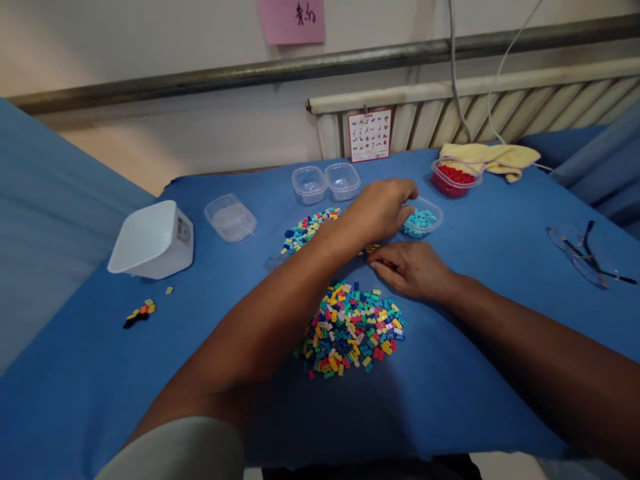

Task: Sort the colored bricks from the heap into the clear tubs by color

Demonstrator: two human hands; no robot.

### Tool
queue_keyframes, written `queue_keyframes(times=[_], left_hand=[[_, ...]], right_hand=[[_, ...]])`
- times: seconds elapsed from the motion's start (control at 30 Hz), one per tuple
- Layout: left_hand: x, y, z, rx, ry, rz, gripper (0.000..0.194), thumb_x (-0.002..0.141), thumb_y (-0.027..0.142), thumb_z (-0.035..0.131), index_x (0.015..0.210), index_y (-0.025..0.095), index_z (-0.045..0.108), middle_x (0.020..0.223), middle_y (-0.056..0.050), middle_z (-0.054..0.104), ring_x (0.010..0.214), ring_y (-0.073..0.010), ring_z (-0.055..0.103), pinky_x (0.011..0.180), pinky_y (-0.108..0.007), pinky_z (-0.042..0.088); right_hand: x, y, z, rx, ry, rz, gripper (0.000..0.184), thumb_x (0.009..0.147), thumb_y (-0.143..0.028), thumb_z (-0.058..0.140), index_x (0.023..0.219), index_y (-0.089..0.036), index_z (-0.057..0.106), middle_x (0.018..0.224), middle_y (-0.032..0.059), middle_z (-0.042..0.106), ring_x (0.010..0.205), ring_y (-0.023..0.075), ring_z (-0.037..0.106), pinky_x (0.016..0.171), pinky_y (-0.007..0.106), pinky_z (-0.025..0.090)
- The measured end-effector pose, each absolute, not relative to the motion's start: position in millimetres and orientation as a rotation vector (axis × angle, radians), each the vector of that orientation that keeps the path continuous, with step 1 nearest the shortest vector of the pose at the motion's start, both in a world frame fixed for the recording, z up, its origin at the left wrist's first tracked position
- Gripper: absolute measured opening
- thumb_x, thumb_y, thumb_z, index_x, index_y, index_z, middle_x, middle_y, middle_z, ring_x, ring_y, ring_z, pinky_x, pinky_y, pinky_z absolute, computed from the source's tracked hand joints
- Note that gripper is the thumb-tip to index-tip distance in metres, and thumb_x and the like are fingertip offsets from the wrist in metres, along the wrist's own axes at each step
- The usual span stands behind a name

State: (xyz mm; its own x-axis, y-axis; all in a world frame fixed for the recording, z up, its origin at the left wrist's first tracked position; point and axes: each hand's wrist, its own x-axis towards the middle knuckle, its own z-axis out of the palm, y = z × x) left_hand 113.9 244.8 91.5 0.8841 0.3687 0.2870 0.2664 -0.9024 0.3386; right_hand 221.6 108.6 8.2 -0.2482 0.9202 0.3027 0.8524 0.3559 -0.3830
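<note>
Working over a blue cloth (500, 373) that covers the whole table, we take the large pile of mixed coloured bricks (353, 330) near its middle as our landmark. Beyond that pile our left hand (383, 208) reaches across to a clear tub of light-blue bricks (423, 220), fingers curled down at the tub's near rim; whether they pinch a brick, we cannot tell. Our right hand (413, 269) rests palm-down on the cloth just past the pile, fingers held close together and touching a few loose bricks; any grip is hidden. A smaller spread of bricks (307, 229) lies beyond the pile to the left. Further back stand two empty clear tubs (326, 181) side by side, and a tub of red bricks (454, 178) back right. Left of the pile sit a lone clear tub (231, 217) and a white scale (153, 240). Spectacles (583, 257) lie far right. Behind the table: a radiator (500, 110) bearing a printed card (370, 135), a yellow cloth (493, 159), a pink note (291, 20) on the wall.
</note>
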Motion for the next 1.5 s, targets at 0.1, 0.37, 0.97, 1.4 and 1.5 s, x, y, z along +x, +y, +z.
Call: queue_keyframes(times=[0.1, 0.37, 0.97, 1.4, 1.5], left_hand=[[112, 253, 94, 2.74, 0.492, 0.574, 0.027, 0.105, 0.018, 0.064, 0.129, 0.014, 0.075, 0.127, -0.013, 0.078, 0.103, -0.0236, 0.074, 0.094, -0.038, 0.057], [-21, 287, 98, 2.555, 0.985, 0.508, 0.024, 0.098, 0.027, 0.066, 0.109, 0.015, 0.083, 0.097, -0.007, 0.081, 0.086, -0.0207, 0.072, 0.083, -0.032, 0.055], [-64, 268, 74, 2.943, 0.94, -0.09, 0.034, 0.09, 0.017, 0.066, 0.121, 0.022, 0.078, 0.123, -0.008, 0.078, 0.104, -0.0266, 0.073, 0.082, -0.033, 0.053], [-60, 269, 72, 2.936, 0.7, -0.057, 0.028, 0.094, 0.015, 0.061, 0.115, 0.02, 0.08, 0.118, -0.009, 0.077, 0.111, -0.0259, 0.072, 0.095, -0.035, 0.055], [-61, 269, 74, 2.925, 0.704, -0.097, 0.028, 0.093, 0.015, 0.062, 0.114, 0.019, 0.08, 0.116, -0.009, 0.077, 0.107, -0.026, 0.072, 0.092, -0.035, 0.054]], right_hand=[[223, 108, 8, -1.511, -2.145, 0.208, 0.025, 0.109, -0.032, 0.056, 0.114, -0.022, 0.079, 0.101, 0.0062, 0.085, 0.087, 0.0231, 0.077, 0.071, 0.034, 0.047], [220, 107, 5, -1.547, -2.121, 0.177, 0.023, 0.108, -0.032, 0.058, 0.109, -0.023, 0.079, 0.091, 0.004, 0.083, 0.078, 0.0215, 0.074, 0.066, 0.032, 0.041], [223, 103, 2, -1.59, -2.119, 0.192, 0.028, 0.108, -0.037, 0.058, 0.115, -0.023, 0.08, 0.096, 0.004, 0.085, 0.077, 0.0216, 0.077, 0.066, 0.033, 0.049], [225, 104, 0, -1.588, -2.121, 0.191, 0.027, 0.108, -0.037, 0.058, 0.116, -0.025, 0.08, 0.096, 0.0038, 0.085, 0.076, 0.0218, 0.077, 0.066, 0.032, 0.049], [225, 104, 0, -1.578, -2.12, 0.194, 0.026, 0.108, -0.037, 0.059, 0.116, -0.025, 0.08, 0.096, 0.0035, 0.085, 0.077, 0.0215, 0.077, 0.066, 0.032, 0.05]])
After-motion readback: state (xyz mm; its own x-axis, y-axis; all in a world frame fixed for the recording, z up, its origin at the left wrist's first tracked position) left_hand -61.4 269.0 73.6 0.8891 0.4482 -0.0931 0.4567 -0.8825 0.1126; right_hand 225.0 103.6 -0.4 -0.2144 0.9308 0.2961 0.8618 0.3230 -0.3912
